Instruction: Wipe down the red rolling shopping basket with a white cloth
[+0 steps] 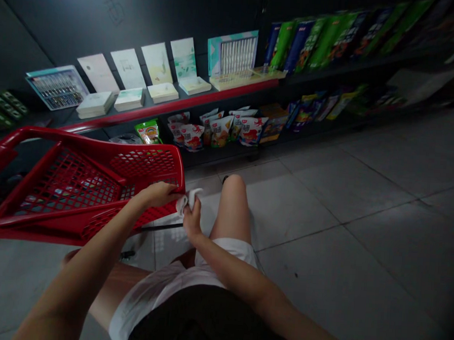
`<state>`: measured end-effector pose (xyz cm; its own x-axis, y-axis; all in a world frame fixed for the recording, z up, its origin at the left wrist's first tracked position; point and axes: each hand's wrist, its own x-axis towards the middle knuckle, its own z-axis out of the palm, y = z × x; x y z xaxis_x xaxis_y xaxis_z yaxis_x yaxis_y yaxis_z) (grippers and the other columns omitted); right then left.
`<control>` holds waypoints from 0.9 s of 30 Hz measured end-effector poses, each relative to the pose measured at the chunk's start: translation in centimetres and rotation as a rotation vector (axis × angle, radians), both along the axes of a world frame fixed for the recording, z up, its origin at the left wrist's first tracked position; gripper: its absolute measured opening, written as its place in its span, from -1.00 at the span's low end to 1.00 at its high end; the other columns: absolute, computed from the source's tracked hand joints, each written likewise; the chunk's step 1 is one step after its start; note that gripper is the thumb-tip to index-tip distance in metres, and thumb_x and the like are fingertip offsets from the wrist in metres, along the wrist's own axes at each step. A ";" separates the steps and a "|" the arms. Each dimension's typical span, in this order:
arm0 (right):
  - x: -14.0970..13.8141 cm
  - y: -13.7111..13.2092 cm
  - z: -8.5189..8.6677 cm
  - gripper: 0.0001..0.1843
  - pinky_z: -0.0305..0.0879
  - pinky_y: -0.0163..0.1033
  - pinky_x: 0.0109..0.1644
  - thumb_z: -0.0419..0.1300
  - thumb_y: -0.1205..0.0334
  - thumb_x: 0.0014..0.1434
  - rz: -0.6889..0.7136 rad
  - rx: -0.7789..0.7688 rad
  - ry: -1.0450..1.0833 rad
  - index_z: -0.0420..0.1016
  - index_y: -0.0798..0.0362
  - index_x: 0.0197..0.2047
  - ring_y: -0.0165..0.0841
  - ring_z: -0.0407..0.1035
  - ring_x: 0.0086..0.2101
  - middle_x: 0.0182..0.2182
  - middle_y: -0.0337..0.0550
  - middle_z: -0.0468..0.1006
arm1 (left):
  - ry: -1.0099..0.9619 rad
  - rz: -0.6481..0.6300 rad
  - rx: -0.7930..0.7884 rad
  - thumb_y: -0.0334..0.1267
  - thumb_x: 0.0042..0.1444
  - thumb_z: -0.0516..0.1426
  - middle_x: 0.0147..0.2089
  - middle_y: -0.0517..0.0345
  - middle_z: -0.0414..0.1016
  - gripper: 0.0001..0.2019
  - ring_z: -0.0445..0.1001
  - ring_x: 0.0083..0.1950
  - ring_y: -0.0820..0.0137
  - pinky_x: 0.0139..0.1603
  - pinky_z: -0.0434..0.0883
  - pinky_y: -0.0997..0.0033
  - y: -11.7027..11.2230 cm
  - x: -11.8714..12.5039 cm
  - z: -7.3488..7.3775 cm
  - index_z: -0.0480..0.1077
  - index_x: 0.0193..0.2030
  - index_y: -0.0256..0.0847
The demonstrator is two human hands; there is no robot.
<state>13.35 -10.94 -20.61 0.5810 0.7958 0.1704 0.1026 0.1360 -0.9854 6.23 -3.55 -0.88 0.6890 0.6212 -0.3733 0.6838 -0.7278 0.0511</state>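
A red plastic shopping cart [144, 158] stands at the left, with its near corner in front of me. My left hand [160, 193] is closed over the cart's rim at that corner; some of its fingers are hidden behind the edge. Just right of it, my right hand [193, 219] grips a crumpled white cloth [190, 198], which is at or very near the cart's outer end. Whether the cloth touches the plastic I cannot tell. My bent knees are spread beside the cart.
A low dark shelf with a red front edge [169, 106] runs behind the cart. It carries notebooks [164, 91], pen sets [233, 53] and green and blue packages [327, 41]. Snack bags [221, 130] fill the level below. Grey floor tiles [324, 195] stretch to the right.
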 end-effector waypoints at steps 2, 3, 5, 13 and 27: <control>-0.1 0.5 0.6 -0.47 0.14 0.00 0.25 -0.01 0.37 0.10 -0.017 0.076 -0.070 0.23 0.05 0.17 -0.26 0.24 0.07 -0.02 -0.01 0.39 | -0.010 0.015 0.001 0.03 0.26 -0.11 -0.27 0.02 0.58 -0.57 0.50 -0.29 0.34 -0.28 0.30 0.45 0.4 0.3 -0.2 0.46 -0.23 -0.19; -0.2 0.5 0.4 -0.45 0.10 0.01 0.28 0.01 0.39 0.08 0.005 0.095 -0.126 0.24 0.07 0.18 -0.24 0.22 0.09 0.02 0.01 0.37 | -0.016 0.023 0.004 0.04 0.26 -0.13 -0.28 0.03 0.57 -0.56 0.49 -0.30 0.35 -0.29 0.29 0.45 0.6 0.4 -0.2 0.46 -0.24 -0.18; -0.3 0.1 -1.0 -0.42 0.08 0.05 0.29 0.05 0.42 0.02 0.079 0.077 -0.225 0.26 0.11 0.16 -0.19 0.21 0.11 0.07 0.07 0.33 | -0.028 0.036 0.011 0.06 0.26 -0.15 -0.29 0.05 0.56 -0.54 0.47 -0.32 0.36 -0.29 0.28 0.45 1.0 0.6 -0.4 0.45 -0.26 -0.18; 2.8 2.9 -2.0 -0.48 0.16 0.00 0.26 -0.04 0.44 0.13 -0.039 0.025 -0.161 0.23 0.10 0.18 -0.23 0.22 0.12 0.07 0.07 0.35 | -0.066 0.042 0.038 0.06 0.22 -0.08 -0.36 0.10 0.53 -0.60 0.42 -0.40 0.40 -0.37 0.22 0.47 1.5 -0.3 -0.6 0.43 -0.30 -0.16; 4.2 8.3 1.7 -0.38 0.07 -0.23 0.34 -0.01 0.52 0.09 0.167 0.139 -0.232 0.30 0.08 0.23 -0.33 0.20 0.19 0.15 -0.05 0.36 | -0.022 -0.003 0.021 0.02 0.24 -0.08 -0.49 0.18 0.46 -0.62 0.34 -0.50 0.46 -0.42 0.17 0.50 -1.6 -3.7 0.4 0.41 -0.36 -0.16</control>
